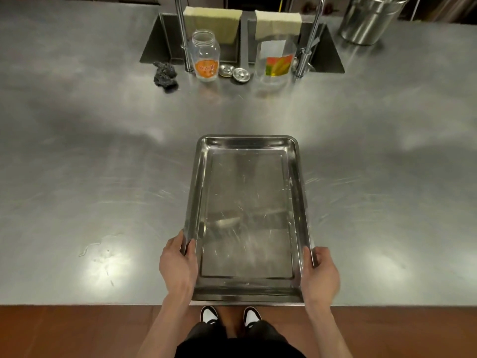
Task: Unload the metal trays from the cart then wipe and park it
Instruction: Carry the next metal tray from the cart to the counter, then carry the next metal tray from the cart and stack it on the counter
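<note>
Leftmost, one dark scrubber (165, 76) on steel counter (77, 164); then one clear jar (205, 56), two metal lids (234, 72), one plastic container (276, 63). Nearer, left hand (178, 267) and right hand (320, 275), fingers clamped on side rims of one metal tray (246, 218), flat at counter's near edge.

We are holding the metal tray (246, 215) on the counter (90, 164) at its near edge, left hand (178, 267) gripping its left rim, right hand (320, 275) its right. Behind it, well apart, two jars (205, 56) are standing before the sink (165, 40).
</note>
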### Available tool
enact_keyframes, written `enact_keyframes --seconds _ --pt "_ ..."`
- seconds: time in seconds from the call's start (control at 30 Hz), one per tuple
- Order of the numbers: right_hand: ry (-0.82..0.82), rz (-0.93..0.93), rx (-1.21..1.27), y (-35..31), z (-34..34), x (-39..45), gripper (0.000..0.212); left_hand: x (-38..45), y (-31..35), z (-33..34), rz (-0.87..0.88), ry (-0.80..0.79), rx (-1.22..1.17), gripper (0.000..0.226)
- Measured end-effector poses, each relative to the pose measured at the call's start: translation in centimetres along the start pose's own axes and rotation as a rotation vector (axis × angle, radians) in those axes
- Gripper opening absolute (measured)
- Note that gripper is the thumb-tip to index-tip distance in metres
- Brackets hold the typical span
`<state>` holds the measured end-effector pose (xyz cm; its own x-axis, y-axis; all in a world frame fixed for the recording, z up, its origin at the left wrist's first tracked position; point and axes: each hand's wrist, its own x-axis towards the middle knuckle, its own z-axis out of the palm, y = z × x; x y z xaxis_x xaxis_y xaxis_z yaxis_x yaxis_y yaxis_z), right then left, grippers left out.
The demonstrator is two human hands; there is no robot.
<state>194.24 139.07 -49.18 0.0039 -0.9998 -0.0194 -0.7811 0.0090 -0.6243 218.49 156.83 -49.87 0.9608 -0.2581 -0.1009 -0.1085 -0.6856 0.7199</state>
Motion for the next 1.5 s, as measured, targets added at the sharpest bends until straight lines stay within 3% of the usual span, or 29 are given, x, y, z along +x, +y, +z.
enact_keyframes --seconds 0.27,0.73,0.93,1.07,1.23,1.5 --pt "0.024 -0.138 -0.022 2.1 1.3 0.1 0.008 -0.2 -0.8 1.0 0.035 -0.042 -0.022 0.027" --pt "-0.071 -0.115 0.063 2.2 1.9 0.3 0.019 0.0 -1.9 2.2 0.034 -0.069 -0.028 0.025" --pt "-0.114 -0.041 0.073 2.1 1.2 0.7 0.020 0.3 -1.6 1.8 -0.030 -0.080 0.001 0.034" --pt "-0.106 -0.074 0.097 1.4 0.2 0.8 0.037 0.3 -0.4 0.4 -0.040 -0.084 -0.082 0.048" --pt "-0.097 -0.206 0.246 -3.4 -2.3 2.0 0.070 0.2 2.8 -2.5 0.003 -0.024 -0.338 0.054" --pt "-0.200 -0.380 0.730 -12.2 -5.7 2.7 0.053 -1.7 8.3 -7.1 0.130 0.139 -0.627 0.049"
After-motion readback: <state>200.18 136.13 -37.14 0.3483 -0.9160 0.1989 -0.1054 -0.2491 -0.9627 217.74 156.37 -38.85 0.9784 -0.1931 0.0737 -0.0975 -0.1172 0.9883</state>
